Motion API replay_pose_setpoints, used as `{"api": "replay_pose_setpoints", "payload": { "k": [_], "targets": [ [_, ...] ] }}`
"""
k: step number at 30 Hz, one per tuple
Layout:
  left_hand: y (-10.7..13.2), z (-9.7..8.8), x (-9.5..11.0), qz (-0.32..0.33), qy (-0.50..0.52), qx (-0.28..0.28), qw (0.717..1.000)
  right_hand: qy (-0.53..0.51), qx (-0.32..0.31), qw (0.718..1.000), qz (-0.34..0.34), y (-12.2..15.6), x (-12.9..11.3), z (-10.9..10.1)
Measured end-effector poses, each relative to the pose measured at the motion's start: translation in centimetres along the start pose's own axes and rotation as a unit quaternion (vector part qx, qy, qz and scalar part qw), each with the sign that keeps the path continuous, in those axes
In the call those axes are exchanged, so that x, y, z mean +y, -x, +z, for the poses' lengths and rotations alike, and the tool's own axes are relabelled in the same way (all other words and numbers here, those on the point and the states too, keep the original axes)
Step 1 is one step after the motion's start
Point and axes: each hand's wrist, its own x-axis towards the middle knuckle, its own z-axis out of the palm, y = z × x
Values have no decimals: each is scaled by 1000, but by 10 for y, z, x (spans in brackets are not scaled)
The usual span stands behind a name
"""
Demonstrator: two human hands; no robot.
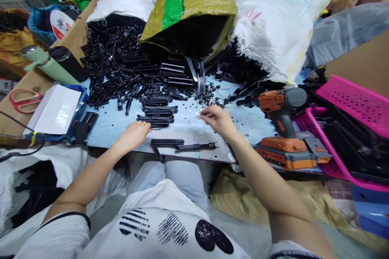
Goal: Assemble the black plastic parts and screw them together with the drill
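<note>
My left hand [135, 132] rests on the light blue worktable [106, 125] with its fingers curled, touching the end of a stack of flat black plastic bars [156, 115]. My right hand [217, 119] hovers over the table near small scattered screws [209, 97], fingers pinched together on something too small to name. A black hinged assembly [182, 145] lies on a grey plate at the table's front edge between both hands. A large heap of black plastic parts [121, 60] covers the far half of the table.
An orange cordless drill [281, 129] stands at the right. Pink plastic baskets [349, 105] lie beyond it. Yellow-green [191, 4] and white sacks [279, 20] spill parts at the back. A white box [56, 109], red scissors [22, 100] and two bottles [57, 66] sit at the left.
</note>
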Motion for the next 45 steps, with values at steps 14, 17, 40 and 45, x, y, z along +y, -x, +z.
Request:
{"api": "replay_pose_setpoints", "payload": {
  "k": [14, 17, 40, 45],
  "targets": [
    [6, -10, 51, 17, -54, -81, 995, 208, -222, 939, -163, 39, -97, 22],
    [4, -11, 53, 13, -40, -73, 996, 200, -240, 935, -168, 41, -91, 31],
    [33, 73, 91, -286, 181, 22, 941, 28, -70, 960, -271, 45, -117, 107],
    [26, 78, 74, 10, 95, 194, 976, 75, 52, 969, -230, 79, -64, 79]
  ]
}}
